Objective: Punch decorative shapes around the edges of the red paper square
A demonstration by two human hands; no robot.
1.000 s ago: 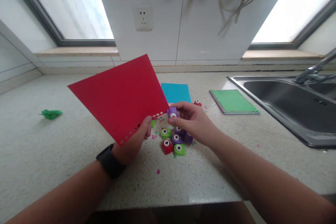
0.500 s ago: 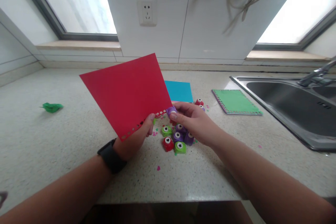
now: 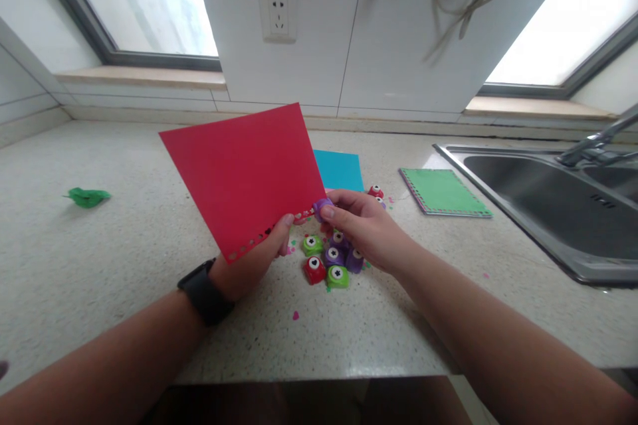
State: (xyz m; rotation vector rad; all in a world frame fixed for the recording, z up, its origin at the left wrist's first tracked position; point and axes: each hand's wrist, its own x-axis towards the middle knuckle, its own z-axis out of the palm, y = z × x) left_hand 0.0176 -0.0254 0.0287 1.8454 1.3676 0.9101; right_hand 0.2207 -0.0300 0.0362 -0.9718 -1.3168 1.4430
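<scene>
Fingers (image 3: 286, 222) pinching, your left hand (image 3: 255, 256) grips red rectangular paper (image 3: 246, 179), likely light, creasable, best edge-held; your right hand (image 3: 373, 231), a purple plastic punch (image 3: 318, 211).

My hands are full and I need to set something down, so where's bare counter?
The speckled pale stone countertop is bare between the crumpled green piece and your left forearm. Another patch, with one tiny pink scrap, separates the green rectangular paper stack from your right forearm. Crowded: the middle, with small green, red and purple plastic punches.

Smooth, matt red paper (image 3: 249, 176)
</scene>
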